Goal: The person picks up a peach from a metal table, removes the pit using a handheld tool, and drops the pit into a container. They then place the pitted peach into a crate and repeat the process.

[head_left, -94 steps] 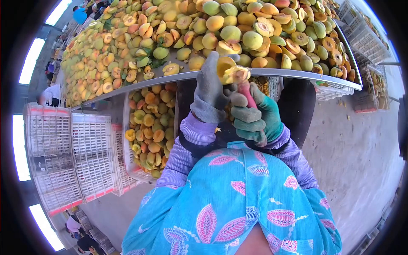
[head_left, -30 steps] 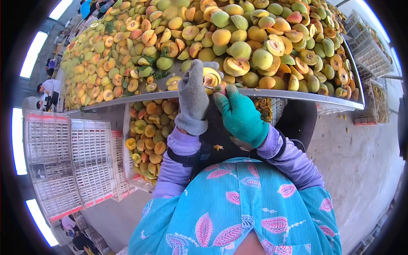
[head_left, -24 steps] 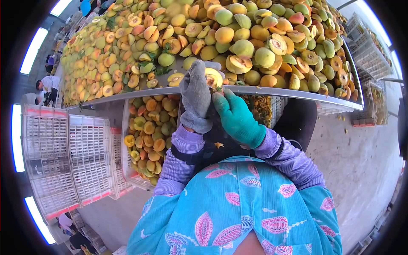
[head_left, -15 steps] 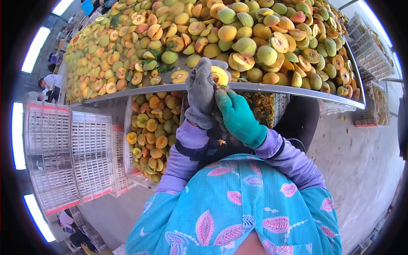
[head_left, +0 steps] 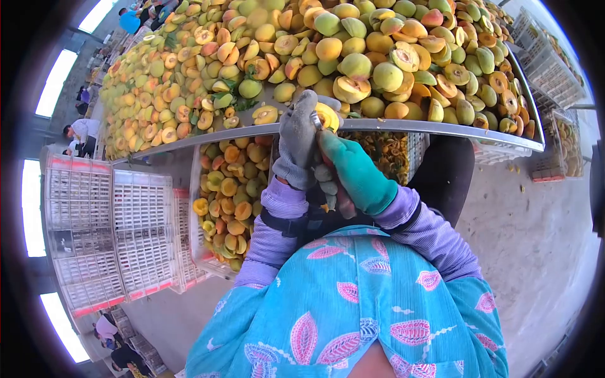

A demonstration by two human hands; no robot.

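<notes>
Nearest, the right hand (head_left: 356, 170), in a green glove, is curled closed just under a peach half (head_left: 328, 117); what it grips cannot be told. The peach half is clasped by the grey-gloved left hand (head_left: 297, 142) at the rim of the table (head_left: 441, 128). Beneath, to the left, a crate (head_left: 194, 208) is filled with fruit. Beyond, peaches (head_left: 356, 65) are heaped on the table.

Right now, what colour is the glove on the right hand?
Teal green, best in the head view: right hand beside the left hand holding a peach half.
</notes>
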